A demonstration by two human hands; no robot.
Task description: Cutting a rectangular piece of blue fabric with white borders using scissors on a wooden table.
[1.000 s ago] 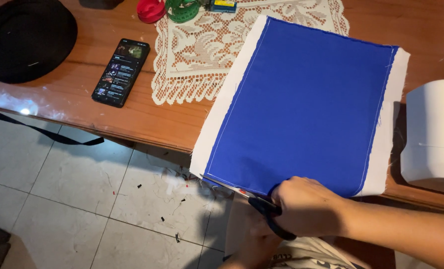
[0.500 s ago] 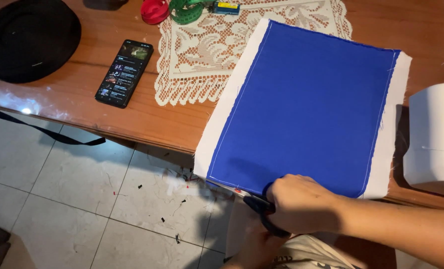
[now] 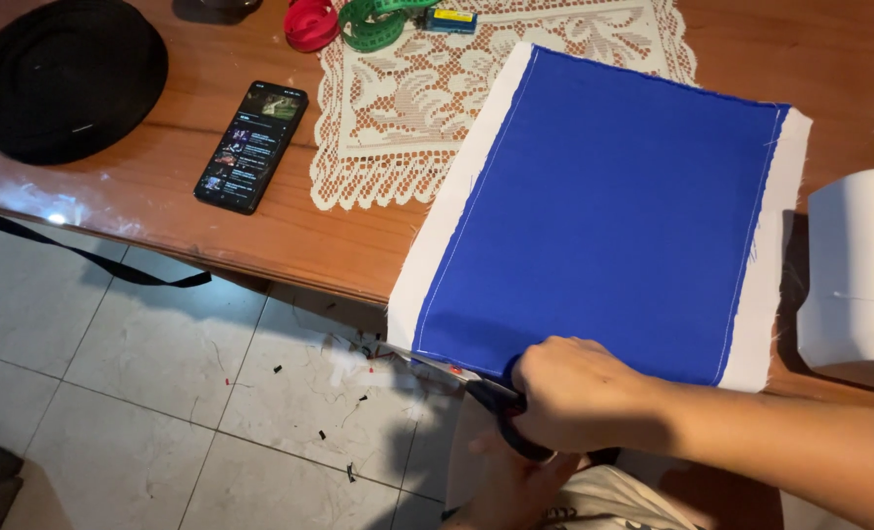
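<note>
A blue fabric panel (image 3: 604,206) with white strips (image 3: 447,226) down both long sides lies on the wooden table (image 3: 162,216), its near edge hanging over the front. My right hand (image 3: 579,393) grips black-handled scissors (image 3: 486,393) at that near edge. The blades point left along the fabric's bottom-left corner. Below it, part of my left hand (image 3: 501,486) shows in shadow under the fabric edge. What it holds is hidden.
A cream lace doily (image 3: 407,88) lies partly under the fabric. A phone (image 3: 251,146) with a lit screen, a black round hat (image 3: 64,79), red (image 3: 311,22) and green tape rolls (image 3: 378,20) sit at the left and back. A white roll (image 3: 859,275) stands right. Thread scraps litter the tiled floor (image 3: 290,393).
My right hand with the scissors has edged slightly left along the fabric's near edge. The view has shifted a little; nothing else moved.
</note>
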